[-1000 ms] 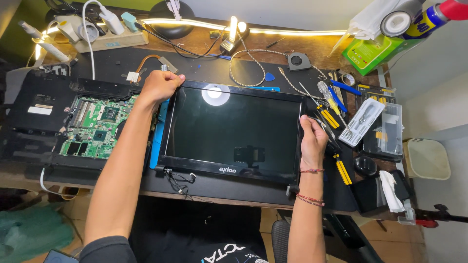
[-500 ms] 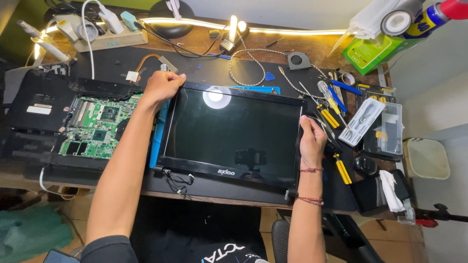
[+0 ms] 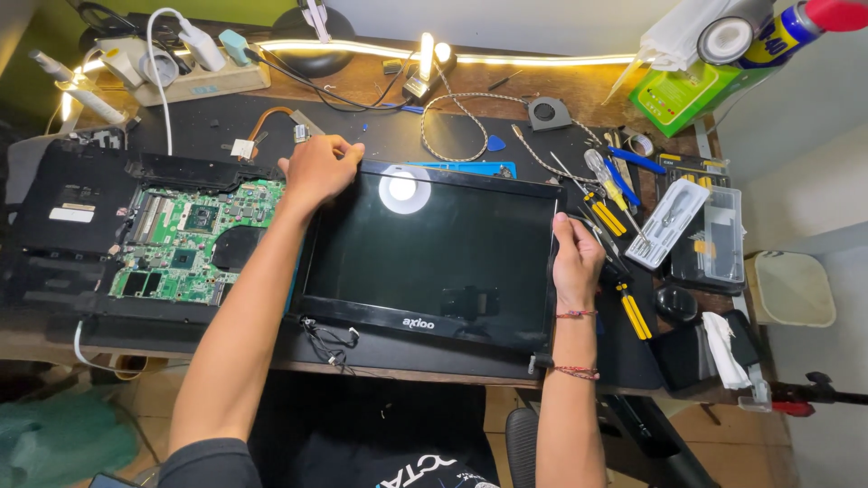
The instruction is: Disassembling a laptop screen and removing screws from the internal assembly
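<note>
A black laptop screen panel (image 3: 434,258) lies flat on the dark work mat in the middle of the desk, its glass reflecting a lamp. My left hand (image 3: 318,168) grips its far left corner. My right hand (image 3: 575,260) holds the middle of its right edge, thumb on the bezel. Thin wires (image 3: 327,339) trail from the panel's near left hinge. To the left sits the opened laptop base (image 3: 108,230) with its green circuit board (image 3: 194,239) exposed.
Screwdrivers (image 3: 610,194), a clear parts box (image 3: 710,239) and tweezers lie right of the panel. A power strip (image 3: 185,77), cables, a small fan (image 3: 548,113) and a light strip (image 3: 524,60) run along the back. A spray can (image 3: 787,32) and tape roll stand far right.
None of the hands has shifted noticeably; the panel stays in the same place on the mat.
</note>
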